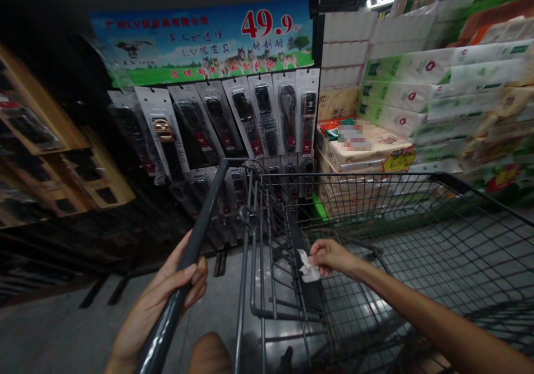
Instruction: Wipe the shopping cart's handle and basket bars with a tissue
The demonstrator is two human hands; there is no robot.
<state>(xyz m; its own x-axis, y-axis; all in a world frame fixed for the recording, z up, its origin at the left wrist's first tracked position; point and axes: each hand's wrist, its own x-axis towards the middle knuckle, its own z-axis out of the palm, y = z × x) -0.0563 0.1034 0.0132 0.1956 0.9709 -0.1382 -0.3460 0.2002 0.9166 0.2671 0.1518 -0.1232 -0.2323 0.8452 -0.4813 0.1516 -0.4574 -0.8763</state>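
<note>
My left hand [177,285] is wrapped round the grey push handle [204,212] of a wire shopping cart [287,176]. Over the cart, my right hand [331,257] pinches a crumpled white tissue [308,268] between thumb and fingers. The tissue hangs just above a dark flat panel [306,274] at the cart's near end. Whether it touches the panel I cannot tell. Through the wire mesh of the basket the grey floor shows.
Packaged belts [262,112] hang on a rack ahead, under a blue price banner [204,40]. Boxed belts [95,179] stand at the left. Stacked tissue packs [400,96] and a beige carton pile [362,146] rise beyond the cart at the right. Shiny grey floor [217,301] lies below.
</note>
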